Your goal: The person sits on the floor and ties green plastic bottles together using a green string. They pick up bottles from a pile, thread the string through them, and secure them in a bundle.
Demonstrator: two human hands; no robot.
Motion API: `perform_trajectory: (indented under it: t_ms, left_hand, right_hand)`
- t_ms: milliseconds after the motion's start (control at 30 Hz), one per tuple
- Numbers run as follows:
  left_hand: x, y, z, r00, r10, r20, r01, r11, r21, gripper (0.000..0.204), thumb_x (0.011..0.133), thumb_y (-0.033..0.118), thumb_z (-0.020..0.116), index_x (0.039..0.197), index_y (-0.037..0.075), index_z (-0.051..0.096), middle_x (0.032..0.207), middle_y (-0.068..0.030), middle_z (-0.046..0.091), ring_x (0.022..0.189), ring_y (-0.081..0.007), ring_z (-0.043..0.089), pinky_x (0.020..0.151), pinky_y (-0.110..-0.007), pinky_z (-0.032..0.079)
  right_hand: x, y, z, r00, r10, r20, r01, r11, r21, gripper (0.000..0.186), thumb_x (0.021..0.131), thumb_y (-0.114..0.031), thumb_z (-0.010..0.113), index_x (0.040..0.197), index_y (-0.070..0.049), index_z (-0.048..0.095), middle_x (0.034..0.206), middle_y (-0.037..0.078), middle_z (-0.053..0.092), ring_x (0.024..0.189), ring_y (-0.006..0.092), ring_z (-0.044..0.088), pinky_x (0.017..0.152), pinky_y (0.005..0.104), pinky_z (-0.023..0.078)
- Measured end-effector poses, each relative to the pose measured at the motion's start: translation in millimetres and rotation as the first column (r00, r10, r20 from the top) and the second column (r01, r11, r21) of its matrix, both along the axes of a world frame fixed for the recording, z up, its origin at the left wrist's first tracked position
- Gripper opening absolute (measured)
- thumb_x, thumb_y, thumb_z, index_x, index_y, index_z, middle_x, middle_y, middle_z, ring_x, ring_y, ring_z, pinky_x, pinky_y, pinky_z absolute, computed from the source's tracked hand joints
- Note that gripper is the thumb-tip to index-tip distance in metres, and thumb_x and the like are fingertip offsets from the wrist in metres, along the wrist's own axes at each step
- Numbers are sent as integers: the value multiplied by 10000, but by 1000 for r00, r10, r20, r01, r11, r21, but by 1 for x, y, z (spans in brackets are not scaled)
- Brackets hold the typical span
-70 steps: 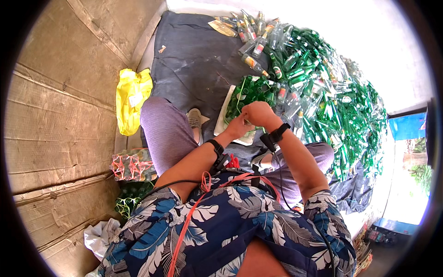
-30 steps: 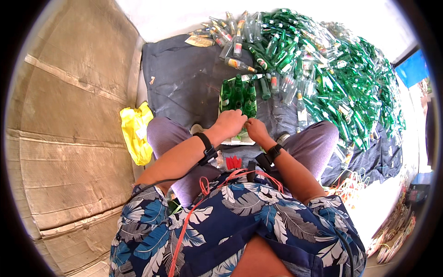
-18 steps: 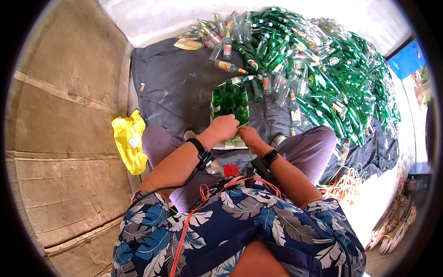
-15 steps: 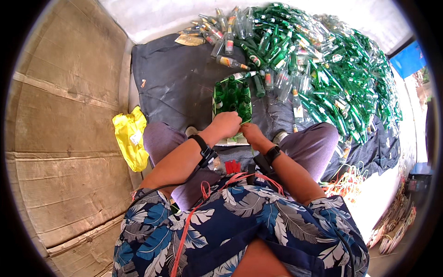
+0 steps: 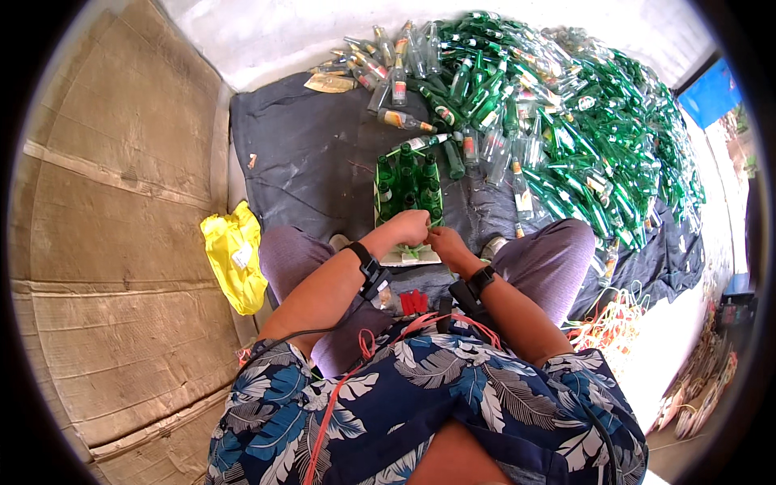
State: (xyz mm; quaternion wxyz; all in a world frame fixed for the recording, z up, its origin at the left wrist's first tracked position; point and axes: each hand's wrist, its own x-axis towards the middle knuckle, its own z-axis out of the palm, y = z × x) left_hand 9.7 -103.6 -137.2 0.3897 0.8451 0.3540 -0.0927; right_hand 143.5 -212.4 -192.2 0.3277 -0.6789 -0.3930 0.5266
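Observation:
A tight block of green glass bottles [image 5: 406, 174] stands upright between my feet, with a thin light-green strap [image 5: 438, 174] running around it. At the block's near edge my left hand [image 5: 411, 228] is closed, its fingertips pinching the strap. My right hand [image 5: 446, 244] meets it there, also in a pinch on the strap. Fingers of both hands touch or nearly touch, and they hide the strap's ends. Under the near side of the block, a pale flat base [image 5: 411, 257] shows.
A large heap of green and clear bottles [image 5: 582, 129] fills the far right. Clear bottles [image 5: 400, 81] lie beyond the block on a black sheet [image 5: 299, 145]. A yellow plastic bag [image 5: 234, 257] lies left, against cardboard [image 5: 121, 202]. Tangled straps [image 5: 610, 319] sit beside my right knee.
Both hands have come slightly nearer to me and lie closer together at the block's near edge. The whole view has shifted a little. The bottles remain standing.

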Motion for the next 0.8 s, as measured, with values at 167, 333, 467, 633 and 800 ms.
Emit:
perform_trajectory:
  t_ms: [167,333,467,633,800]
  left_hand:
    - [4,1,8,993,37,-109,-49,992,-115,240,772,193,671,951,37,711,983,-197,724,944,-348,695,792,-433,539]
    - [7,2,13,975,-134,-179,145,988,47,296,756,268,649,958,70,738,976,-190,726,938,-352,702,786,-443,558]
    - [0,-6,32,947,-239,-214,298,904,307,274,773,296,616,942,120,740,915,-159,726,888,-356,707,757,-483,565]
    - [3,-16,49,932,-232,-278,335,843,421,271,819,298,587,865,95,760,853,-149,728,846,-348,713,745,-484,565]
    - [9,-15,46,961,-189,-203,261,863,433,322,842,309,543,848,73,761,843,-179,719,841,-374,703,765,-506,554]
  right_hand:
    - [-1,0,-6,977,41,210,-57,996,68,310,929,-282,594,918,3,712,768,140,655,694,278,606,626,418,454]
    - [-4,1,-9,864,44,502,-113,987,109,296,940,-272,566,946,-5,693,959,276,671,929,464,648,773,510,505]
    - [-3,-1,-11,804,99,586,-278,934,223,287,972,-266,541,960,-26,698,945,225,685,908,428,661,768,513,518]
    - [-2,3,-19,841,89,534,-224,955,194,282,945,-276,565,956,-23,687,937,239,673,877,456,640,763,525,510]
    - [6,2,-17,854,44,518,-172,964,202,358,945,-311,533,848,3,676,901,261,685,882,457,661,786,540,521]
